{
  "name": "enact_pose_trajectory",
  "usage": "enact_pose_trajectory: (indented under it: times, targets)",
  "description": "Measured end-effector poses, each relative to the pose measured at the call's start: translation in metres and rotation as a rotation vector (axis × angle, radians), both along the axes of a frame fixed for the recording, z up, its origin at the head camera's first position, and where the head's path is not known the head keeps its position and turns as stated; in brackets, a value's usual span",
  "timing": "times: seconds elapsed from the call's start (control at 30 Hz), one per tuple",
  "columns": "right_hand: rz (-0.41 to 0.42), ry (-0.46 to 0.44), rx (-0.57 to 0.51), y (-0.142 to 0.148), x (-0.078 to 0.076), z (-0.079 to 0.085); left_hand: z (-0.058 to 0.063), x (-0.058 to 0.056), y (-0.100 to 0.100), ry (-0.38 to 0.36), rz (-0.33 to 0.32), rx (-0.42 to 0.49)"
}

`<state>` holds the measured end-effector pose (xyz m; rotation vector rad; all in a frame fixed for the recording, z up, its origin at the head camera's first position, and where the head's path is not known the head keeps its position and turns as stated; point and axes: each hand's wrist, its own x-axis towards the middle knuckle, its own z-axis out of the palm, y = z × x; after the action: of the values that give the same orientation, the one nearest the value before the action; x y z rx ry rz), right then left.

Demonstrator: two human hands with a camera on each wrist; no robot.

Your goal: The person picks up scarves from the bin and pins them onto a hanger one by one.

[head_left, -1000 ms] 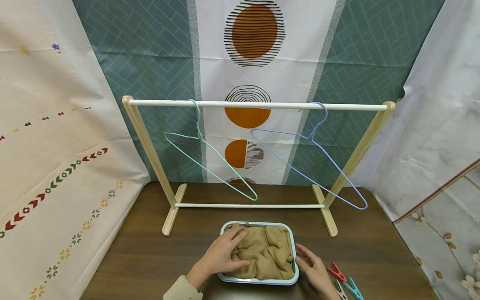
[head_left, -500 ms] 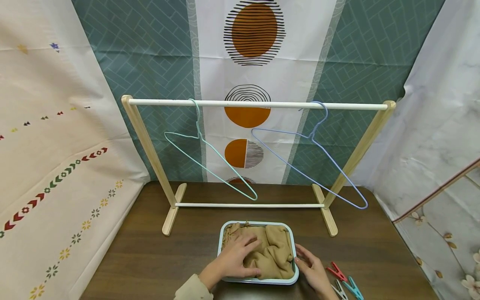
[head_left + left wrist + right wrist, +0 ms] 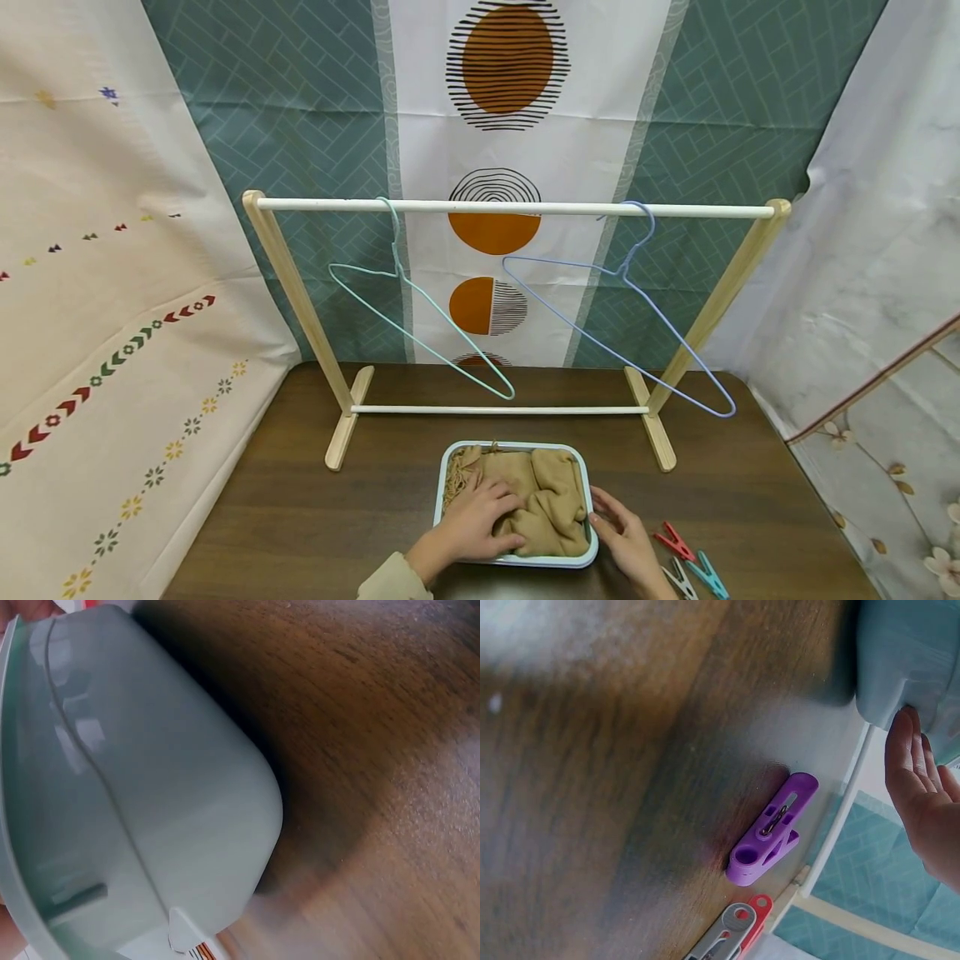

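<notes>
Left hand (image 3: 480, 518) lies palm-down, right fingers (image 3: 901, 754) straight.

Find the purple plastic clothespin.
In the right-wrist picture, the purple clothespin lies on the brown wood-grain table, left of the right hand and just above the grey plastic clothespin.

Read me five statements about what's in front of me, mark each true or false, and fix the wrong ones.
1. The brown cloth lies inside the pale blue tub. True.
2. Both hangers hang from the rack's lower bar. False: the green hanger and blue hanger hang from the upper bar.
3. The person's left grip is on the brown cloth. True.
4. The purple clothespin is clipped to the tub's rim. False: the purple clothespin lies on the table.
5. The person's right grip is at the tub's side. True.
</notes>
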<state>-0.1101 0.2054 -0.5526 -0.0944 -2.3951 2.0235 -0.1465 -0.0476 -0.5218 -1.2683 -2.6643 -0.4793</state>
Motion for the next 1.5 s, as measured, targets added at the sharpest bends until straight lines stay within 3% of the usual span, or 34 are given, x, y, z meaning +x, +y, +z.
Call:
enact_pose_trajectory:
  times: [0.3, 0.53, 0.67, 0.77, 0.83, 1.0, 1.13, 1.33, 1.5]
  targets:
    - [-0.006, -0.024, 0.005, -0.001, 0.001, 0.001, -0.001, 0.001, -0.001, 0.028, -0.002, 0.021]
    - [-0.009, -0.024, -0.022, -0.001, 0.0, 0.003, 0.004, -0.004, 0.001, 0.068, -0.047, 0.248]
    - [0.009, -0.004, -0.017, -0.001, -0.001, 0.004, 0.008, -0.005, 0.001, 0.097, -0.077, 0.306]
    - [0.024, 0.009, -0.001, -0.001, -0.001, 0.005, 0.01, -0.004, 0.0, 0.073, -0.086, 0.333]
    - [0.026, 0.007, 0.006, -0.001, 0.0, 0.005, 0.009, -0.003, 0.0, 0.051, -0.083, 0.319]
    - [0.025, -0.001, 0.017, 0.0, 0.001, 0.005, 0.006, 0.001, 0.001, -0.008, -0.087, 0.166]
    - [0.027, 0.015, 0.019, 0.001, 0.001, 0.004, 0.004, 0.0, 0.005, -0.01, -0.112, 0.101]
    - [0.036, 0.027, 0.015, 0.002, 0.001, 0.004, 0.003, 0.0, 0.01, 0.071, -0.1, 0.102]
    - [0.02, 0.0, 0.03, 0.0, 0.001, 0.005, 0.005, -0.002, 0.01, 0.111, -0.104, 0.192]
